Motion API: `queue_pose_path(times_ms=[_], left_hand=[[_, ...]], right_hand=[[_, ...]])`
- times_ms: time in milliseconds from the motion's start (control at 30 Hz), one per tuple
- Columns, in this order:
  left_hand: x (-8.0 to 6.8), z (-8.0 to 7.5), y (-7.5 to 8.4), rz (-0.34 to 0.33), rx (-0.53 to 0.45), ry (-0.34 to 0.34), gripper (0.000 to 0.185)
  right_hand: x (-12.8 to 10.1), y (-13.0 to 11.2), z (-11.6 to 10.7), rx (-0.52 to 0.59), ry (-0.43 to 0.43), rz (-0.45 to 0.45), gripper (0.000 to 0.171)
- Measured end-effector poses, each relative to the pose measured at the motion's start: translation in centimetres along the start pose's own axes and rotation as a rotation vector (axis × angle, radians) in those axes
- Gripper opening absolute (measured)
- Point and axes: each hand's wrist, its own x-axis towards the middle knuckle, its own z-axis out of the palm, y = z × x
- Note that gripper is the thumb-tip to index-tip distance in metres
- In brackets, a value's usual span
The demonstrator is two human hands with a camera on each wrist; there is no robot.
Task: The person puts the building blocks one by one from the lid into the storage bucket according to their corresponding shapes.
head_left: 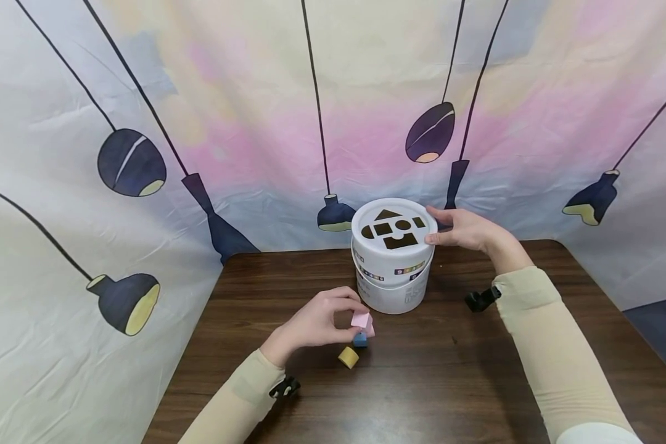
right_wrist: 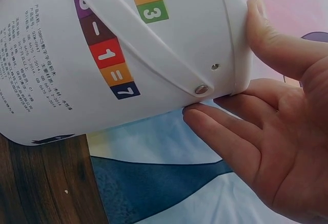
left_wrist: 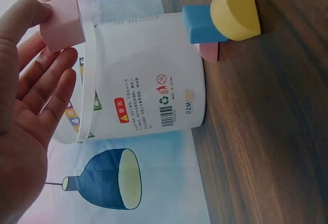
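Observation:
My left hand (head_left: 324, 317) pinches a pink block (left_wrist: 64, 23) between thumb and fingers, just above the table and left of a white bucket (head_left: 391, 299). Below that hand, a blue block (left_wrist: 202, 24) and a yellow half-round block (head_left: 348, 357) lie close together. Another pink piece (left_wrist: 208, 51) shows behind the blue one, partly hidden. The bucket stands upright, and its white lid (head_left: 366, 217) has several shaped holes. At the lid's right edge, my right hand (head_left: 466, 231) grips the rim, its thumb on one side and its fingers on another.
The bucket stands on a dark wooden table (head_left: 422, 382), near its back edge. Behind hangs a cloth backdrop (head_left: 244, 111) printed with lamps. A white handle (right_wrist: 148, 42) runs down along the bucket's side. Black clips (head_left: 483, 300) sit at both wrists.

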Motion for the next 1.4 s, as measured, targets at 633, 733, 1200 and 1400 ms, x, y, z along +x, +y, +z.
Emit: queue_pose_path(times_ms=[633,733,1200,1400], left_hand=[[2.0,-0.9,0.2,0.047,0.034,0.214,0.029],[2.7,-1.3,0.5,0.063,0.033,0.248,0.031],[6.2,-1.9,1.5,0.043,-0.01,0.452,0.028],[7.4,-2.3,1.5,0.029,-0.015,0.499,0.03]], right_hand=[[0.0,-1.1,-0.6,-0.151,-0.013,-0.006,0.096],[-0.1,-1.3,-0.7,-0.171,-0.013,-0.017,0.094],[-0.2,-0.9,-0.5,-0.148,0.007,-0.012,0.095],[-0.1,-0.9,-0.4,-0.135,0.003,-0.002,0.096]])
